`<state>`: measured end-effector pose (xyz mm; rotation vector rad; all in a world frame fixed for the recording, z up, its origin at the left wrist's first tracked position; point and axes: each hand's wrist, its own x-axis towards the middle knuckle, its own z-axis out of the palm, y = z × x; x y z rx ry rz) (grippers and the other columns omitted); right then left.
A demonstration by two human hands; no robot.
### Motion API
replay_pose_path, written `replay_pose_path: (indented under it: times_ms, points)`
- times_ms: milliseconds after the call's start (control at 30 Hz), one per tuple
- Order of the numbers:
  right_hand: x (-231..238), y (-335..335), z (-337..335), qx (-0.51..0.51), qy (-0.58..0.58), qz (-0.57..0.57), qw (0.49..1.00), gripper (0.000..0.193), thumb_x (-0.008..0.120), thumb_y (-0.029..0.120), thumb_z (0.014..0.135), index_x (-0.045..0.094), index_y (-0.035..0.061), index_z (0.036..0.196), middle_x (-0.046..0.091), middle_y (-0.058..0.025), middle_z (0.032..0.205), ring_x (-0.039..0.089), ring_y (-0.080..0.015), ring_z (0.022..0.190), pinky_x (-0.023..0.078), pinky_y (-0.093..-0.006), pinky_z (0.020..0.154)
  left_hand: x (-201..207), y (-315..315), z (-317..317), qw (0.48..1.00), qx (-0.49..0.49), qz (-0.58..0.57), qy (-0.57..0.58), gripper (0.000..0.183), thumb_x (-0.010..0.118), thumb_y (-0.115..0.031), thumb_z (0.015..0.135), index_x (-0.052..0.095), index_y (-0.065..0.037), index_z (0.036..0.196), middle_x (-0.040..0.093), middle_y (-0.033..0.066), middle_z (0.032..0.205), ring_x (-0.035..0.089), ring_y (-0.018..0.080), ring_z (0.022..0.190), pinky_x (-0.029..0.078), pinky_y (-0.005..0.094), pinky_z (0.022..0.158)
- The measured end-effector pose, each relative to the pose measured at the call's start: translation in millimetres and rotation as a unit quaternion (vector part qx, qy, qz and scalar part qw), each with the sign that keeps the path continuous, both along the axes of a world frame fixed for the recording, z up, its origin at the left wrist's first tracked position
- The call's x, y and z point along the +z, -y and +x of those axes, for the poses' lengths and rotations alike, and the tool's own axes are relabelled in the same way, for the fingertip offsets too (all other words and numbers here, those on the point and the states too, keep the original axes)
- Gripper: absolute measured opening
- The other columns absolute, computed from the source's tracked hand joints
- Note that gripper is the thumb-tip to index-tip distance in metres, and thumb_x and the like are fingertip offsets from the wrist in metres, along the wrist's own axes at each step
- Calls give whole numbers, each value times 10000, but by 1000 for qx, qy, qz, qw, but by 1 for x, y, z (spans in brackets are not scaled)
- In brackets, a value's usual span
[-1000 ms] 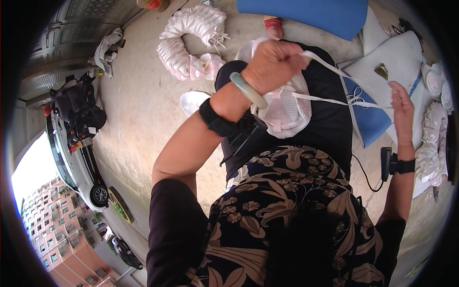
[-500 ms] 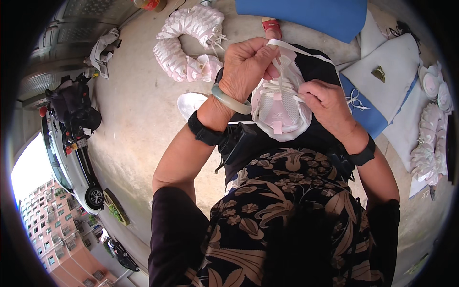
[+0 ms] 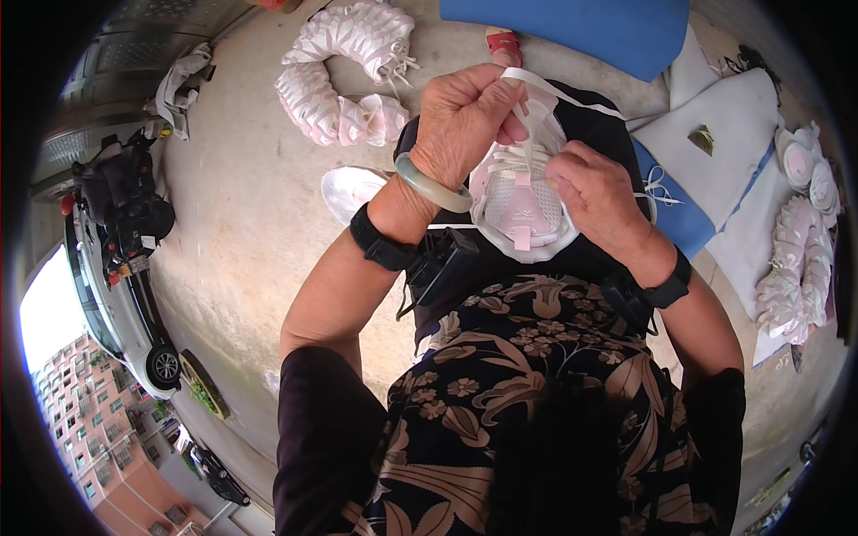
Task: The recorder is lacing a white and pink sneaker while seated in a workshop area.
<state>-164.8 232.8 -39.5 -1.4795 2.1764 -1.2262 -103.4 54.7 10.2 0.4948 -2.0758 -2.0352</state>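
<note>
Shoe (image 3: 523,201), white with pale pink panels, sits on the person's dark-clad lap, its rounded toe toward 6 o'clock. At 11 o'clock from it, the left hand (image 3: 472,105) has thumb and fingers closed in a pinch on a white lace (image 3: 523,75); one strand drops to the laced rows and another trails toward 2 o'clock. The right hand (image 3: 601,192) is at the shoe's 3 o'clock edge, fingers curled inward with little gap; whether they grip a strand cannot be told. A pale bangle (image 3: 429,183) circles the left wrist. On the floor, a curved row of nested white-and-pink shoe pieces (image 3: 307,98) lies at 10 o'clock, and a pale oval piece (image 3: 350,192) at 9, beside the left wrist. A blue mat (image 3: 572,34) lies just past 12, a grey-white sheet (image 3: 724,129) between 2 and 3, and more shoe pieces (image 3: 795,259) just past 3.
</note>
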Motion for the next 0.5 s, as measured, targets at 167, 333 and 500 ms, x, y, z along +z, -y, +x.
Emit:
replay_pose_path:
  times_ms: [167, 333, 500]
  points:
    - [-1, 0, 0, -13, -16, 4, 1000, 126, 562, -44, 749, 536, 25, 852, 512, -109, 798, 549, -307, 725, 443, -357, 629, -1, 0, 0, 1000, 1, -2, -3, 231, 528, -170, 902, 646, -9, 785, 625, 41, 663, 603, 98, 575, 477, 205, 537]
    - [3, 0, 0, -14, -18, 32, 999, 64, 560, 11, 768, 550, 29, 828, 540, -116, 820, 576, -314, 782, 476, -390, 673, -2, 1, 2, 1000, 2, -17, -4, 236, 530, -182, 904, 646, -7, 794, 632, 45, 681, 609, 104, 589, 485, 211, 547]
    - [3, 2, 0, -9, -12, 30, 999, 53, 555, 4, 767, 549, 18, 818, 542, -125, 821, 573, -318, 775, 474, -392, 669, -3, 1, 3, 1000, 10, -4, -15, 234, 535, -191, 903, 644, -3, 815, 638, 52, 713, 610, 107, 600, 489, 215, 555]
